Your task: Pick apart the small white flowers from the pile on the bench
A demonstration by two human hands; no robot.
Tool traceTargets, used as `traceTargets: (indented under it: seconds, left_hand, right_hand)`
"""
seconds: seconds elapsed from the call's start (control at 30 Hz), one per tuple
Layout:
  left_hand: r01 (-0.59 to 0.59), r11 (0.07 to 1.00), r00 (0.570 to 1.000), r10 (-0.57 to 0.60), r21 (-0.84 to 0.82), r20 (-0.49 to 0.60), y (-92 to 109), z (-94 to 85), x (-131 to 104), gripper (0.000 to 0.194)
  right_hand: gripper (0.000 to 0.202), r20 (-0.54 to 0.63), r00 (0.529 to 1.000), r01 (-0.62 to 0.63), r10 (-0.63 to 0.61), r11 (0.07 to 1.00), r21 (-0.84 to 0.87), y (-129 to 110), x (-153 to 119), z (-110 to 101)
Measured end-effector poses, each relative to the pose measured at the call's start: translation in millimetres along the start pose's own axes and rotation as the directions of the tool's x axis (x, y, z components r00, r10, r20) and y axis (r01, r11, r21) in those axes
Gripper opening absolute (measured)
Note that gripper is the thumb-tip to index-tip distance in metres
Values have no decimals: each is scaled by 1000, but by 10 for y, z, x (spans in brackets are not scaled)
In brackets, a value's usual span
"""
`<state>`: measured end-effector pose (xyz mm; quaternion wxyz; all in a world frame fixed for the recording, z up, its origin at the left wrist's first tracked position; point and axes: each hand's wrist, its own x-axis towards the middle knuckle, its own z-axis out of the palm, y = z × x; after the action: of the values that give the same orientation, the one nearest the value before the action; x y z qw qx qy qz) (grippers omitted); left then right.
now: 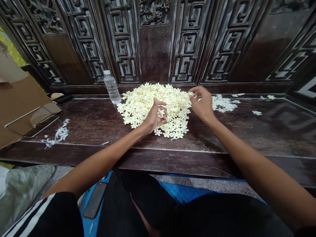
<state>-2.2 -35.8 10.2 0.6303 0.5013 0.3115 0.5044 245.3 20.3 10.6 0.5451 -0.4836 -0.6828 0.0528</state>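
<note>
A large heap of cream-white flowers (145, 98) lies on the dark wooden bench. My left hand (154, 117) is at the front of the heap, palm turned up with the fingers curled. A single white flower (161, 113) shows within those fingers. At the heap's right edge, my right hand (201, 102) is raised with thumb and fingers bent together. Pale petals show by its fingertips, but whether they are in the pinch or behind it I cannot tell. A smaller patch of white flowers (224, 103) lies just beyond the right hand.
A clear plastic bottle (112, 87) with a white cap stands left of the heap. Thin white stem-like pieces (59, 134) lie farther left, near a metal wire frame (32, 122) and a cardboard box (22, 102). Carved wooden panels (155, 52) rise behind. A phone (95, 200) lies below on something blue.
</note>
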Motion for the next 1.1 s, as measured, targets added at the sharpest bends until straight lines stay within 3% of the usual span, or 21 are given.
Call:
traceTargets:
  seconds: [0.1, 0.17, 0.23, 0.37, 0.5, 0.77, 0.97, 1.1]
  left_hand:
    - [-47, 998, 999, 46, 48, 13, -12, -8, 12, 70]
    - [-71, 995, 997, 69, 64, 29, -33, -18, 25, 69]
    - [-73, 996, 996, 71, 53, 47, -50, -21, 30, 67]
    - [-33, 999, 999, 32, 32, 34, -56, -5, 10, 67]
    - [-17, 1000, 1000, 16, 25, 14, -64, 3, -8, 71]
    - [7, 996, 996, 1, -93, 87, -101, 11, -2, 76]
    - [-43, 995, 987, 56, -88, 151, 6, 48, -39, 73]
    - [-15, 992, 985, 37, -127, 167, 73, 68, -55, 71]
  right_hand:
    - [14, 249, 945, 195, -211, 977, 89, -475, -238, 238]
    - [13, 314, 899, 289, -306, 952, 100, -668, -365, 335]
    - [13, 308, 883, 343, -354, 935, 91, -743, -448, 373]
    - [21, 250, 883, 395, -397, 917, 62, -704, -496, 362]
    - [17, 262, 850, 470, -457, 883, 18, -661, -498, 358]
    - [9, 291, 827, 504, -481, 864, -5, -659, -548, 393]
    - [7, 218, 810, 558, -545, 830, 1, -607, -503, 407]
    - [11, 137, 783, 612, -606, 791, -4, -607, -463, 418]
